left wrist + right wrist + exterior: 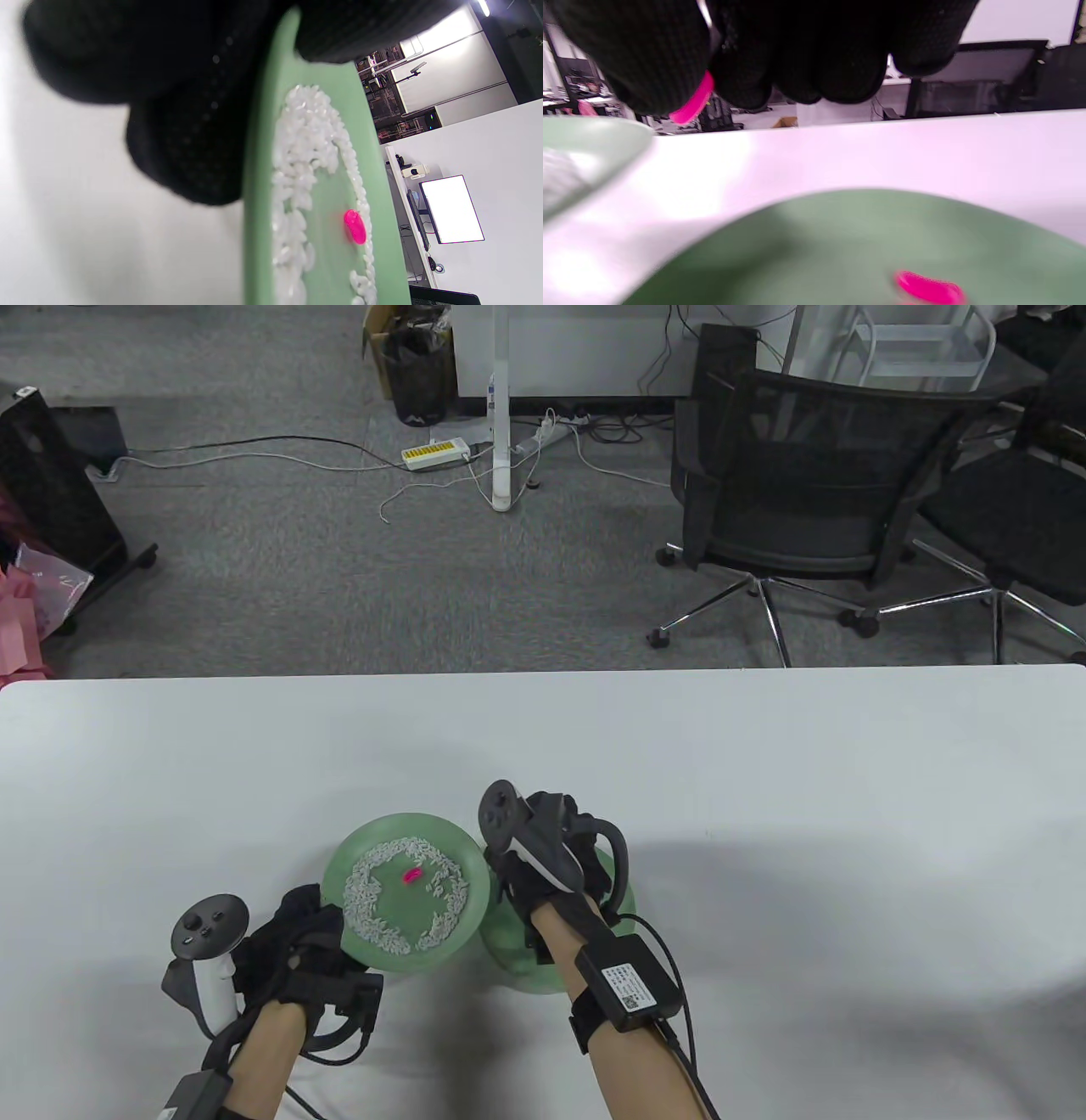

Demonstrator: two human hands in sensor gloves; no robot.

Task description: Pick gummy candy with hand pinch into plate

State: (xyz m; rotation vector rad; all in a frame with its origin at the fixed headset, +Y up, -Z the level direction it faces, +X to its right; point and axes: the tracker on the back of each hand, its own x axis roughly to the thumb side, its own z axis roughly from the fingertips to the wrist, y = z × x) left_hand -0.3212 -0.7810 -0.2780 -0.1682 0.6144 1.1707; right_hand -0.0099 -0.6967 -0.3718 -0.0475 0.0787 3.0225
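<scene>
The left hand (293,954) gripped the rim of the rice plate (471,861), where one pink gummy (411,875) lay among white grains (366,895). Beside it, the right hand (547,857) pinched another gummy (693,103) over a second plate (840,237), hiding most of that plate, which already held a gummy (931,289).

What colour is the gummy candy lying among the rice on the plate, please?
Bright pink: the gummy candy shows best in the left wrist view, on the green plate.
</scene>
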